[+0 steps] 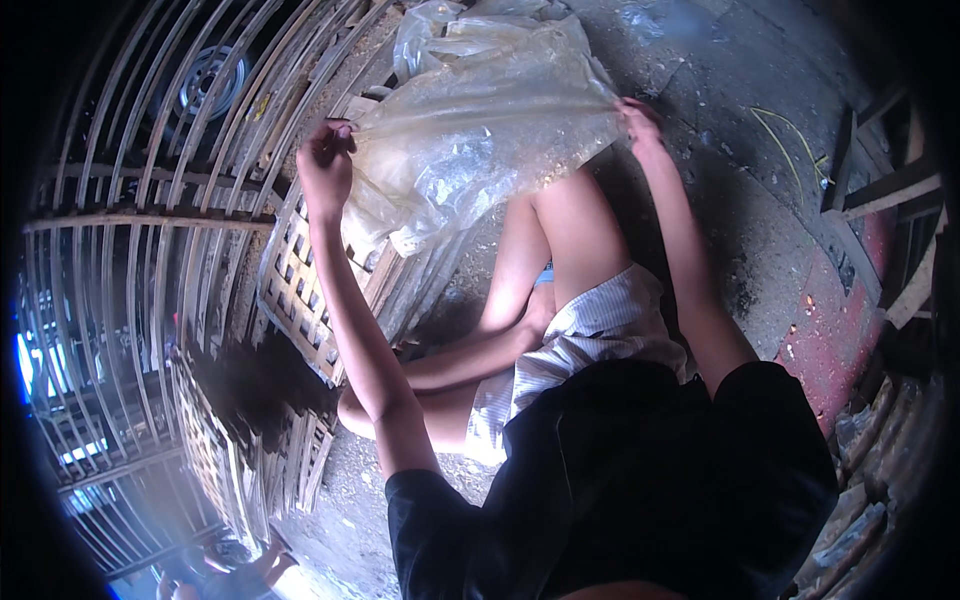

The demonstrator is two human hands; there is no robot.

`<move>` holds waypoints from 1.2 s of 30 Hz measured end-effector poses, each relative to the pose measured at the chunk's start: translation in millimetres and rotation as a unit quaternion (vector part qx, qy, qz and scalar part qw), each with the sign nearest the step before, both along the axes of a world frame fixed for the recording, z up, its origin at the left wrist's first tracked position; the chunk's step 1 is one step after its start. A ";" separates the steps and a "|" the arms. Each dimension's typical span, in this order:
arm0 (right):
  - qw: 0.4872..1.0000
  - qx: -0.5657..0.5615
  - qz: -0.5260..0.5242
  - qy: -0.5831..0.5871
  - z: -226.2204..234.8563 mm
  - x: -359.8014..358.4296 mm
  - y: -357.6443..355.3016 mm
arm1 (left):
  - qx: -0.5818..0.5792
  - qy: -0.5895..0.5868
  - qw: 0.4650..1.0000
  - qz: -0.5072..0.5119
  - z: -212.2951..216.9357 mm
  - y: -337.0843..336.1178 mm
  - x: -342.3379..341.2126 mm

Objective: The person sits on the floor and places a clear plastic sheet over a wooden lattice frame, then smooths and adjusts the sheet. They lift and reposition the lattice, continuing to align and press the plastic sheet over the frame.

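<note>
We are clamping a translucent plastic sheet [490,105] at two edges: our left hand [325,165] is pinching it between bent fingers and thumb, and our right hand [641,125], slightly blurred, is closing its fingers on the opposite edge. Between our hands the sheet is hanging spread and wrinkled, its near edge drooping just beyond our bent legs [585,225] and striped shorts [605,310]. Below the left hand, a woven lattice panel [292,285] is leaning beside the sheet. Farther left, a slatted wall [150,262] is curving upward, and a wheel [210,85] is showing behind its slats. To our right, a thin yellow strand [783,125] is lying on the grey floor [745,215], near a wooden frame [895,190].
</note>
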State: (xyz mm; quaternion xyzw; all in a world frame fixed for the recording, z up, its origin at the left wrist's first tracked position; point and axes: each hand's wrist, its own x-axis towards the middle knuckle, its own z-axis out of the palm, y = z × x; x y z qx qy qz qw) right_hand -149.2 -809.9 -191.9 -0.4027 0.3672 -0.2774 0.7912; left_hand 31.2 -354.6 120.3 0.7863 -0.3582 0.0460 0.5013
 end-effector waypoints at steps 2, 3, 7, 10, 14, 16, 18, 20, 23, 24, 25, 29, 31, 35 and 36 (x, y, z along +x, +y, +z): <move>0.991 -0.059 -0.116 -0.015 -0.4 -30.8 -50.8 | -0.025 -0.009 0.999 0.041 -17.5 3.0 7.1; 0.994 -0.031 -0.097 0.032 2.9 -30.1 -26.7 | -0.018 0.023 0.998 0.055 -18.3 14.4 4.8; 0.984 0.003 0.127 0.127 70.9 -44.0 108.3 | -0.029 0.122 0.987 0.098 -20.1 11.5 -14.1; 0.969 0.002 0.193 0.155 97.0 -56.1 151.3 | -0.053 0.165 0.982 0.072 -23.6 -34.3 -22.0; 0.983 0.101 0.151 0.022 145.9 -62.7 173.8 | -0.085 0.212 0.973 0.046 -35.7 -65.2 -30.2; 0.983 0.022 0.174 -0.045 124.2 -56.4 154.6 | -0.072 0.201 0.976 0.046 -44.1 -74.9 -29.4; 0.986 0.085 0.121 -0.070 106.6 -46.9 137.1 | -0.051 0.217 0.974 0.052 -52.1 -82.3 -33.6; 0.983 0.134 0.048 -0.117 84.3 -46.3 118.7 | -0.023 0.190 0.980 0.051 -59.4 -82.8 -40.7; 0.966 0.192 -0.130 -0.117 45.7 -63.8 71.2 | 0.058 0.133 0.979 0.143 -68.0 -76.0 -43.5; 0.966 0.183 -0.141 -0.115 31.2 -79.9 51.8 | 0.038 0.179 0.973 0.141 -72.4 -75.2 -41.2; 0.967 0.185 -0.135 -0.114 35.6 -78.9 57.4 | 0.042 0.167 0.976 0.136 -77.8 -61.9 -39.4; 0.935 0.301 0.158 -0.101 83.1 -85.0 98.3 | 0.031 0.171 0.979 0.104 -105.7 -38.5 -35.1; 0.962 0.214 0.145 -0.091 101.0 -73.6 128.4 | 0.020 0.176 0.981 0.086 -109.1 -53.3 -48.2; 0.985 0.151 0.073 -0.039 67.4 -51.9 121.0 | 0.091 0.114 0.988 0.044 -103.8 -67.5 -64.9; 0.983 0.173 0.034 -0.043 61.9 -44.6 113.5 | 0.118 0.102 0.986 0.058 -105.1 -66.7 -66.6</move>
